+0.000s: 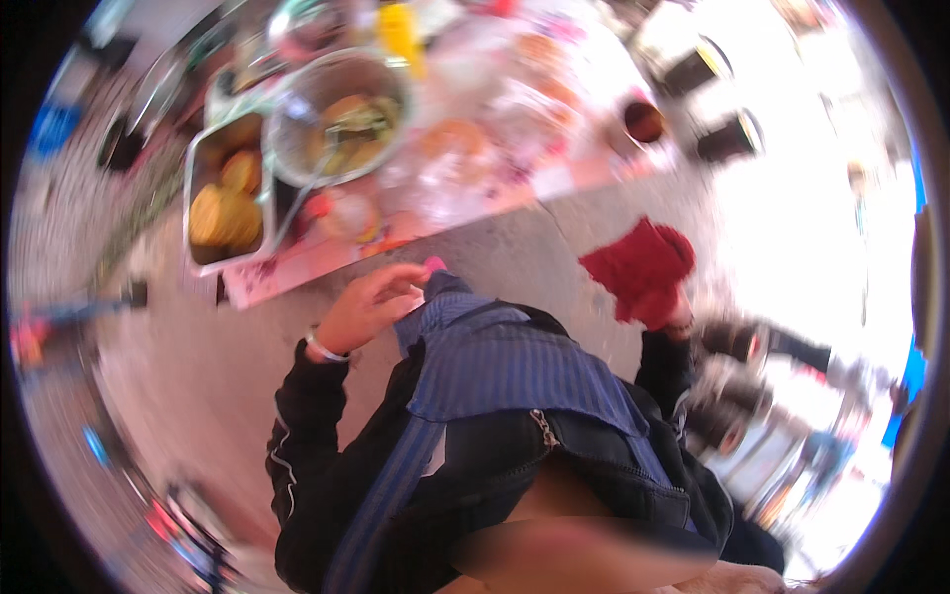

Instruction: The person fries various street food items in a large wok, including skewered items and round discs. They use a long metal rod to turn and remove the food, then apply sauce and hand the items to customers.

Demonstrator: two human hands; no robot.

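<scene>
My left hand (369, 308), with a pale bangle at the wrist, is raised at the left of my striped blue apron (519, 364). Its fingers are bent and apart, and nothing shows in them. My right hand (677, 315) is mostly hidden by a dark red cloth (642, 271), which it holds out at my right side. Ahead of my left hand stands a metal tray (272, 249) with yellow-orange pieces of food (225, 215). Beside it a round metal bowl (404, 126) holds food and a long-handled utensil (306, 194).
A pink patterned table cover (512, 200) bears plastic bags (453, 174), a yellow bottle (399, 33) and a cup with dark reddish contents (643, 122). Dark cylindrical containers (731, 137) stand at the upper right. Blurred items lie at the lower right.
</scene>
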